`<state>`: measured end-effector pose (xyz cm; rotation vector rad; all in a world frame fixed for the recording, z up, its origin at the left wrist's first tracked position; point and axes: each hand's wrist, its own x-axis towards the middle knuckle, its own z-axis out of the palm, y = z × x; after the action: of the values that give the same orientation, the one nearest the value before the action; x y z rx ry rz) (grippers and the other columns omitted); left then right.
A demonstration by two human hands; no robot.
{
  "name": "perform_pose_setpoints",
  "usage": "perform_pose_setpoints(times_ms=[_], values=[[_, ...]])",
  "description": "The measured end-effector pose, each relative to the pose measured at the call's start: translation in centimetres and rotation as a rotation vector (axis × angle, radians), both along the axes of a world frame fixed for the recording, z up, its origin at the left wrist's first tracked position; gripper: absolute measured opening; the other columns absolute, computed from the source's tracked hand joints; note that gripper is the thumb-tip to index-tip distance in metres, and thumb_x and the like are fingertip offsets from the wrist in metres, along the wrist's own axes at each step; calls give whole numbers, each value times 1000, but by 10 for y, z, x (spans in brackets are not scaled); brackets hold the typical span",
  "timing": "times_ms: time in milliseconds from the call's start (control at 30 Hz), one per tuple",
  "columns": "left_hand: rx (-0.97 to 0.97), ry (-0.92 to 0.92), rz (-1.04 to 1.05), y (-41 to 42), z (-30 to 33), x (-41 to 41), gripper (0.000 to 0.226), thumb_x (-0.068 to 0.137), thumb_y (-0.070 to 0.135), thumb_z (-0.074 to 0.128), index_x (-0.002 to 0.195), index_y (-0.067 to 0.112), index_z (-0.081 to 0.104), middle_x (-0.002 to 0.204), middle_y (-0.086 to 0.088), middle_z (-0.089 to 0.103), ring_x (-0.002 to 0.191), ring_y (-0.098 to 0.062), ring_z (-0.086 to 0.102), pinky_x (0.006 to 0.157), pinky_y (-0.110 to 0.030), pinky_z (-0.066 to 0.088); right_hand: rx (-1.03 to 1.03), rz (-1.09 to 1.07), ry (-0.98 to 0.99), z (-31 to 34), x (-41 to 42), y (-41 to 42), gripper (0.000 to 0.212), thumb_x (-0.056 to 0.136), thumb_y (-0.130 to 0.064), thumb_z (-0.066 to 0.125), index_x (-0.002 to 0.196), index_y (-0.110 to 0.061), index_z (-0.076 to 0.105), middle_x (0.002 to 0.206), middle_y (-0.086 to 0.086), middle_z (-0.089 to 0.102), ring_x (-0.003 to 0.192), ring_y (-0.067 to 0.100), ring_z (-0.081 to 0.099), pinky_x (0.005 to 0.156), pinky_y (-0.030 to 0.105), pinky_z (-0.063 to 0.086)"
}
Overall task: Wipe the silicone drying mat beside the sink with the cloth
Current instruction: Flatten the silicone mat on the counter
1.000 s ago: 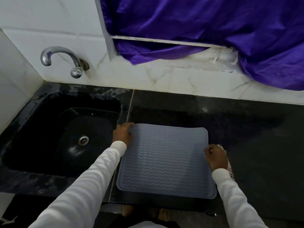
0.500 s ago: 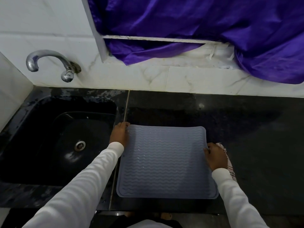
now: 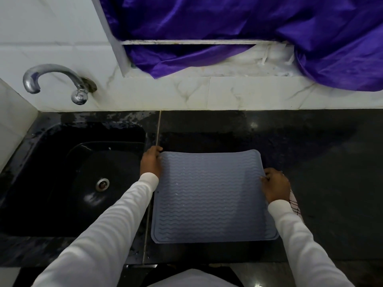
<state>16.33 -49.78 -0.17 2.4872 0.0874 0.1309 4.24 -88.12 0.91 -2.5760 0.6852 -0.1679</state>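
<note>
A grey silicone drying mat (image 3: 209,195) with wavy ridges lies on the black counter just right of the sink (image 3: 68,179). My left hand (image 3: 150,162) grips the mat's far left corner. My right hand (image 3: 275,186) pinches the mat's right edge, and the far right corner curls slightly upward. A white checked cloth (image 3: 295,204) lies on the counter under and behind my right wrist, mostly hidden by it.
A chrome tap (image 3: 56,79) juts from the white tiled wall over the black sink. Purple fabric (image 3: 269,32) hangs over the ledge behind the counter. Dark counter (image 3: 331,172) stretches to the right of the mat.
Both hands have kept their hold on the mat's sides. The mat's far edge now bows up a little, and my view has shifted slightly.
</note>
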Motion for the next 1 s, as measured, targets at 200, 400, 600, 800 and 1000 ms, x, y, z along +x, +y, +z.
perform_pose_setpoints(times_ms=[200,400,600,800,1000], values=[[-60,53,15,-2,2,5,29,86,4,54,98,31,53,95,4,55,86,-15,53,74,-22,40,15,-19,21,6,5,0,13,83,-6,64,95,-8,68,89,14,70,85,36,63,73,36,45],[-547,149,338,-5,8,2,16,78,19,57,69,19,70,63,3,59,58,-14,53,63,-26,43,77,-63,7,2,9,-1,16,83,-8,66,99,-6,66,87,17,71,84,36,65,71,33,45],[-615,166,325,-14,12,9,22,78,-6,48,76,11,63,67,2,60,59,-9,53,65,-15,44,149,-97,-70,6,8,-2,15,83,-7,68,98,-7,66,81,12,69,78,31,63,70,27,41],[-395,93,250,-11,7,15,29,82,-7,53,70,19,59,76,1,65,69,-12,59,61,-11,39,226,-148,-94,5,11,-3,17,82,-6,69,98,-8,67,82,9,70,77,24,61,74,25,42],[-135,181,51,7,-8,18,20,85,7,57,78,25,65,95,-5,66,86,-26,62,80,-37,54,343,-109,-171,-1,7,-9,27,85,-6,66,111,-12,65,86,6,69,80,22,64,83,36,52]])
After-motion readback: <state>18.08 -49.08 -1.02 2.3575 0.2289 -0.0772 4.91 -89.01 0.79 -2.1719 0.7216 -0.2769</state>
